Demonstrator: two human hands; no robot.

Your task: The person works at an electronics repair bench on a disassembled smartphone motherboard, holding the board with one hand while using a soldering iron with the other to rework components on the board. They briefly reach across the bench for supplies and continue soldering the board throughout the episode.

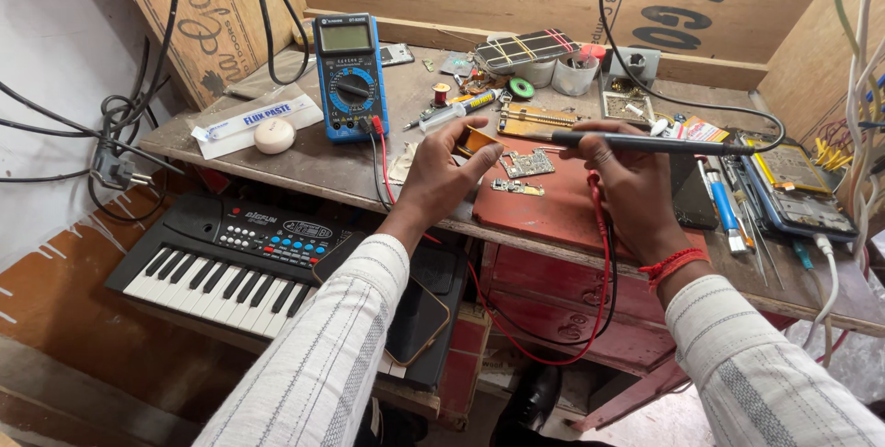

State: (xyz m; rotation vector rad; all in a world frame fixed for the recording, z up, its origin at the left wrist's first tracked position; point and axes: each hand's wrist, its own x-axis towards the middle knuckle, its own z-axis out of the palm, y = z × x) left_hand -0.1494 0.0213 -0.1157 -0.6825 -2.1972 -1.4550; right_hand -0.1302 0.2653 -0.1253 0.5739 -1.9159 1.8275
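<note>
My left hand [445,170] pinches a small amber-yellow piece [477,141] at the near left corner of a red-brown work mat [553,203]. My right hand [631,175] grips a black soldering iron [645,143] held level, tip pointing left toward that piece. Two small circuit boards [527,164] lie on the mat between the hands. Red and black leads run under my right wrist.
A blue multimeter [350,74] stands at the back left beside a white tube and a round white puck [274,135]. Tools, a syringe, wire spools and cups crowd the back. A phone [793,180] and screwdrivers lie right. A black toy keyboard [240,258] sits below the bench.
</note>
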